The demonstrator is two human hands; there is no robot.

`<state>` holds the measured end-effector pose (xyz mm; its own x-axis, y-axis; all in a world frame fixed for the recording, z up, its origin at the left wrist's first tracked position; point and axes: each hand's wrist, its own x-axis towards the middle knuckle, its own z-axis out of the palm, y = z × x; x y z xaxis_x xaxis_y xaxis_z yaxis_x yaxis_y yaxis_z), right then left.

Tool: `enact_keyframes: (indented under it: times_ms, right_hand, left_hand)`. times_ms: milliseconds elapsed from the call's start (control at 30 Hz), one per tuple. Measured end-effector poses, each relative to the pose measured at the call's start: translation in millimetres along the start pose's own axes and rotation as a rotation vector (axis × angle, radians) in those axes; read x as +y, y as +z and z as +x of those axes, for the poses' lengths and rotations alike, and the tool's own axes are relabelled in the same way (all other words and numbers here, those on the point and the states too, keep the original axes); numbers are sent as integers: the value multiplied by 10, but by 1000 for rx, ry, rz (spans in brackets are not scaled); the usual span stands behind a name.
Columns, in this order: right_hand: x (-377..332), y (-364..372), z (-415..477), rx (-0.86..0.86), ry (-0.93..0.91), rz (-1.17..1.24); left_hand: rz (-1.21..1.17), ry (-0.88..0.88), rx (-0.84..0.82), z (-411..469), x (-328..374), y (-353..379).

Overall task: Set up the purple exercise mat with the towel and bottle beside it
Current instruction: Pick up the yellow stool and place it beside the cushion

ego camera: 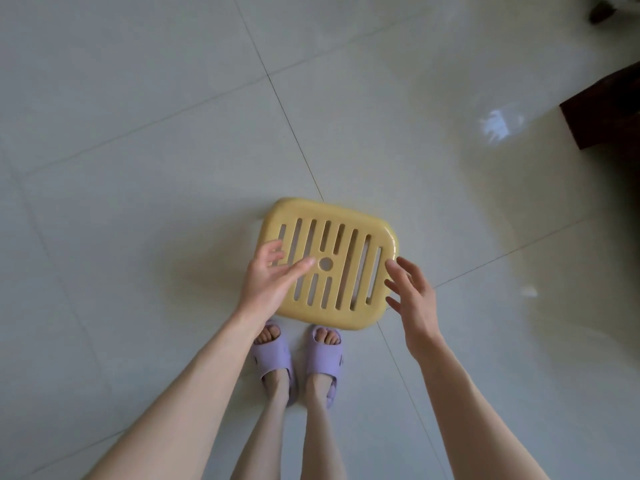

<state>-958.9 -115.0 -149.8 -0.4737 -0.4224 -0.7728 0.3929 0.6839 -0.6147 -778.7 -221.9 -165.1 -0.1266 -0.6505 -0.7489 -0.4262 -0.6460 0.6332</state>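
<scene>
Fingers spread on left hand (273,282) and right hand (412,299), gripping nothing, at 9 and 3 o'clock over slotted yellow stool (346,258).

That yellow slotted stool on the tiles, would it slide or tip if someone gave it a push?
The yellow stool looks like moulded plastic with slots cut through, so probably stiff and light. The floor tiles are glossy, so it would likely slide easily. Its seat is broad and it seems low, so tipping seems less likely.
</scene>
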Motion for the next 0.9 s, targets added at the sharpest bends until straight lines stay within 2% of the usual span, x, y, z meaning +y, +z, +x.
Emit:
enact_keyframes:
  times_ms: [133,300,433,600,733,900]
  right_hand:
    - [324,43,324,26,-33,-25]
    - [701,109,680,47,-46,-69]
    - [837,135,863,82,-37,-72]
    - [1052,181,1126,113,-76,-127]
    - [1105,195,1188,153,-96,-130]
    - [994,213,1056,171,-112,-115]
  left_hand:
    - [73,23,88,352,-448,41]
    - [63,-49,123,779,-870,-16]
    - [94,-68,118,967,-995,-41]
    - [150,8,108,1153,-1159,-101]
    - [105,54,95,1184,-1172,-108]
    - [23,25,150,1040,-1107,-146]
